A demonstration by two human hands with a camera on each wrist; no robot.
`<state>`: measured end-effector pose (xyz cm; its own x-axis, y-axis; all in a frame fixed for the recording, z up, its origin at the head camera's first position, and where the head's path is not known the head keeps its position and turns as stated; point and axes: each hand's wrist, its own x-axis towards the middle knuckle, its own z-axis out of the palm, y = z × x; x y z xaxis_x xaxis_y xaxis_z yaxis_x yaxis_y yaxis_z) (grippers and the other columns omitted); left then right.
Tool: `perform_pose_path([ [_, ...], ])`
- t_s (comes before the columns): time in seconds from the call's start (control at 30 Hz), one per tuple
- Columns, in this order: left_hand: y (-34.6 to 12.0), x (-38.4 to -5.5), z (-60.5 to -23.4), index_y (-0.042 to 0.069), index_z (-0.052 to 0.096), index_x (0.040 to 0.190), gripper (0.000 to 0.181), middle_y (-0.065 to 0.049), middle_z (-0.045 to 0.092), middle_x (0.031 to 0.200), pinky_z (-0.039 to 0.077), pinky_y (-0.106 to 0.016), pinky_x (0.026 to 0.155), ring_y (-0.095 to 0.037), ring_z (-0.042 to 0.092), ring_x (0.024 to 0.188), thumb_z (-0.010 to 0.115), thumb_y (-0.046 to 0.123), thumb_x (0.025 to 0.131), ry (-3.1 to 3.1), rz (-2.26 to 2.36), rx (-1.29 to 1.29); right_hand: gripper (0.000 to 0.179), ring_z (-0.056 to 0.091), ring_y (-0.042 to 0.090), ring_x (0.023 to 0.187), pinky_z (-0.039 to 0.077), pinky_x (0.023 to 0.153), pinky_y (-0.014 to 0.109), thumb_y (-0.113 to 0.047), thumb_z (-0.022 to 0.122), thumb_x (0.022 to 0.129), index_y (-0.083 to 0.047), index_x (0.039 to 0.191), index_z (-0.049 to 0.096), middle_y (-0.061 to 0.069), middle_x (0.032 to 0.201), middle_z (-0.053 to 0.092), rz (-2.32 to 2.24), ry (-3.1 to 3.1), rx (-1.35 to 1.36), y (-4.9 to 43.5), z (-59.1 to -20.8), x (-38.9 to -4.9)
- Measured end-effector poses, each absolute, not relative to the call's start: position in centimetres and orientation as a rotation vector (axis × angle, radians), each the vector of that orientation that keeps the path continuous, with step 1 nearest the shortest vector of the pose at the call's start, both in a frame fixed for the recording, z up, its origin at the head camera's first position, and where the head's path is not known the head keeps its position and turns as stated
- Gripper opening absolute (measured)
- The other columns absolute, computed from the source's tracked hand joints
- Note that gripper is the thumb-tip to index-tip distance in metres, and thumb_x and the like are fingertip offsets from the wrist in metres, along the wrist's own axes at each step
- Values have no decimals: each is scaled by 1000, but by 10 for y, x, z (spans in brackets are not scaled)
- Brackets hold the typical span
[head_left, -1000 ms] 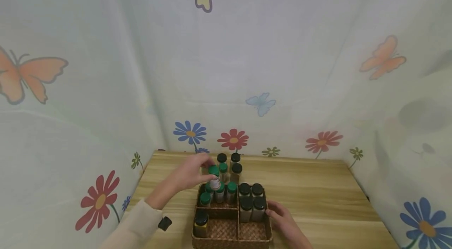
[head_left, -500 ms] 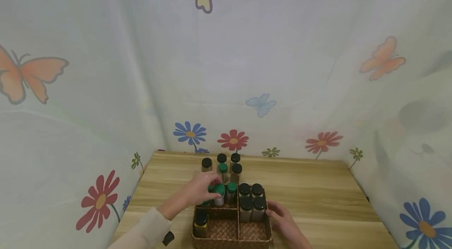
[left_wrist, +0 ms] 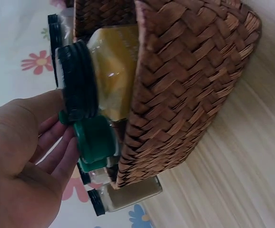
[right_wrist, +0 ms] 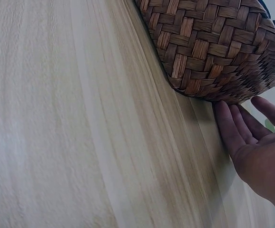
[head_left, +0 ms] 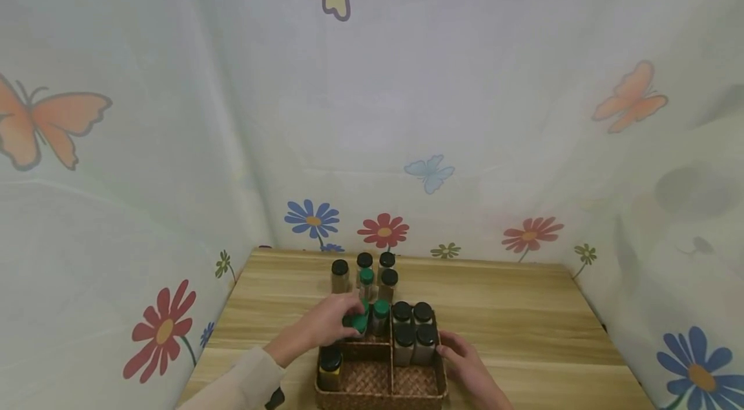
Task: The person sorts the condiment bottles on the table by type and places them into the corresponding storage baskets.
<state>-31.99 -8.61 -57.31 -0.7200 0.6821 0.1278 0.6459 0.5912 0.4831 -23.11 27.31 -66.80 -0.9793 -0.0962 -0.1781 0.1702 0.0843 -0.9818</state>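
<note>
My left hand (head_left: 331, 321) pinches the green cap of a spice jar (head_left: 360, 324) in the back left compartment of a woven basket (head_left: 380, 401). In the left wrist view, the fingers of that left hand (left_wrist: 30, 147) reach to the green cap (left_wrist: 95, 137), behind a black-capped jar of yellow powder (left_wrist: 113, 71). Another green-capped jar (head_left: 380, 318) stands just right of it; others are partly hidden by the hand. My right hand (head_left: 469, 368) touches the basket's right side, its fingers (right_wrist: 230, 126) extended along the woven wall in the right wrist view.
Several black-capped jars (head_left: 405, 345) fill the back of the right compartment. Behind the basket, on the wooden table (head_left: 494, 307), stand more black-capped jars (head_left: 340, 276) and a green-capped one (head_left: 366, 284). A flowered curtain (head_left: 372, 139) encloses the table.
My left hand has brought a green-capped jar down into the basket's back left compartment, then shifted slightly and pinches a green cap nearer the front. The right hand has stayed at the basket's side.
</note>
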Motion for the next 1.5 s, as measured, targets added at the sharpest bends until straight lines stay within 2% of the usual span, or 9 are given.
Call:
perform_pose_path([
  [0.17, -84, -319, -575, 12, 74, 110, 32, 4, 69, 102, 58, -29, 80, -8, 64, 91, 92, 22, 85, 2752, 752, 1160, 57, 54, 39, 135, 54, 97, 62, -29, 63, 108, 6, 151, 49, 24, 148, 57, -1998, 2161, 67, 274, -668, -231],
  [0.4, -84, -319, -577, 15, 74, 113, 33, 6, 70, 108, 58, -29, 83, -7, 66, 96, 91, 24, 86, 2763, 643, 1185, 58, 54, 38, 135, 53, 99, 63, -30, 64, 107, 6, 151, 50, 24, 148, 57, -1994, 2167, 67, 274, -669, -231],
  [0.53, -83, -316, -576, 14, 75, 113, 32, 4, 70, 110, 58, -29, 84, -9, 67, 98, 91, 23, 87, 2774, 605, 1226, 57, 56, 36, 132, 54, 99, 59, -28, 63, 107, 6, 150, 50, 24, 147, 58, -2009, 2177, 63, 273, -669, -230],
  [0.77, -83, -313, -576, 15, 75, 114, 31, 4, 69, 112, 58, -30, 85, -9, 67, 100, 90, 22, 88, 2778, 615, 1221, 56, 56, 35, 133, 53, 100, 62, -28, 62, 108, 6, 151, 50, 23, 147, 58, -1995, 2175, 80, 274, -671, -232],
  [1.1, -84, -314, -575, 15, 74, 117, 33, 5, 68, 116, 59, -30, 85, -10, 67, 102, 90, 23, 89, 2754, 589, 1196, 59, 57, 35, 131, 56, 94, 53, -34, 63, 107, 6, 149, 52, 24, 148, 58, -1979, 2174, 101, 275, -673, -233],
  [1.23, -85, -316, -571, 11, 75, 120, 36, 2, 69, 117, 59, -32, 88, -14, 68, 104, 89, 23, 89, 2719, 622, 1184, 61, 56, 37, 133, 55, 96, 55, -35, 64, 107, 7, 150, 51, 26, 150, 55, -1977, 2163, 92, 276, -673, -233],
  [1.37, -87, -321, -562, 8, 74, 121, 38, -3, 70, 117, 60, -36, 89, -21, 70, 106, 88, 22, 90, 2711, 690, 1167, 60, 56, 37, 133, 55, 97, 52, -34, 65, 106, 6, 149, 52, 25, 149, 56, -1987, 2176, 95, 275, -673, -233],
  [1.5, -91, -331, -549, 9, 74, 123, 36, -2, 68, 114, 60, -37, 88, -23, 70, 105, 87, 22, 91, 2790, 696, 1137, 59, 56, 36, 133, 55, 97, 50, -33, 66, 105, 6, 148, 53, 25, 149, 56, -1997, 2190, 86, 273, -672, -233],
])
